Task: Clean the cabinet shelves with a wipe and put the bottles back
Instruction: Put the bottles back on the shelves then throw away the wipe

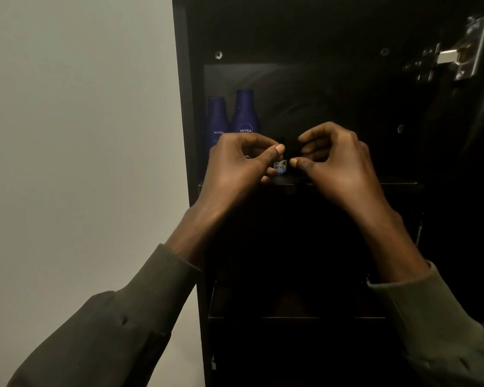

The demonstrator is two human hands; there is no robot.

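Nearest are two dark green sleeves point(118, 317), reaching up from the bottom corners toward an open dark cabinet point(183, 107). Above them the left hand point(241, 166) and right hand point(336, 163) meet at the front edge of the shelf point(397, 184). The left hand pinches a small bottle point(280, 167) between thumb and fingers – only a strip of its label shows. The right hand's thumb tip touches or nearly touches the bottle's right side, its fingers curled above; whether it grips the bottle or some dark part of it (a cap, perhaps) cannot be told in this light.

Behind the left hand, two dark blue bottles point(245, 115) stand upright side by side at the shelf's left end, against the cabinet wall. To the upper right a metal hinge point(464, 55) catches the light.

The step looks like putting the small bottle back. To do it well, set it down flat just right of the blue pair – clear of them, so nothing tips – and let go only once it stands by itself, label outward.
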